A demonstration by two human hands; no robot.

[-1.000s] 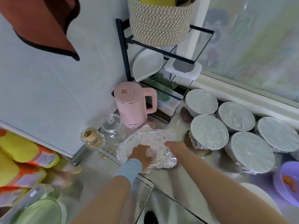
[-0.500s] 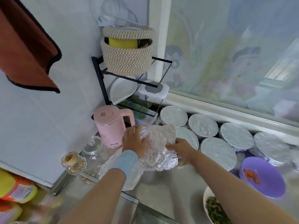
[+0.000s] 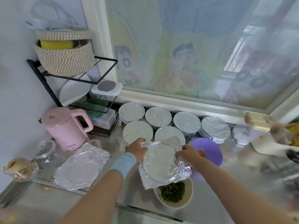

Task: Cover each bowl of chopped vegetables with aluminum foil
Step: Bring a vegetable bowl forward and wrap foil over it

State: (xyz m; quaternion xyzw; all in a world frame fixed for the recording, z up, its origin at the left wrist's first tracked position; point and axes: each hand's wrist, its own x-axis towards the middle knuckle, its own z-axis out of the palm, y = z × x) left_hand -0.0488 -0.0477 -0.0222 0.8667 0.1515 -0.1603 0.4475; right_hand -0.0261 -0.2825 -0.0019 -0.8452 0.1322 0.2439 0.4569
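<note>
Above a steel counter [image 3: 234, 183], a foil sheet [image 3: 159, 165] is held in the air, tilted, over a white bowl of chopped greens [image 3: 171, 206] and partly hiding it. The foil looks light, thin and easy to crease or tear, so its edges are the safest place to hold. The left hand [image 3: 137, 147] pinches the far left edge and the right hand [image 3: 189, 155] the far right, fingers curled. Both forearms reach forward. Foil-covered bowls [image 3: 186, 121] stand behind.
</note>
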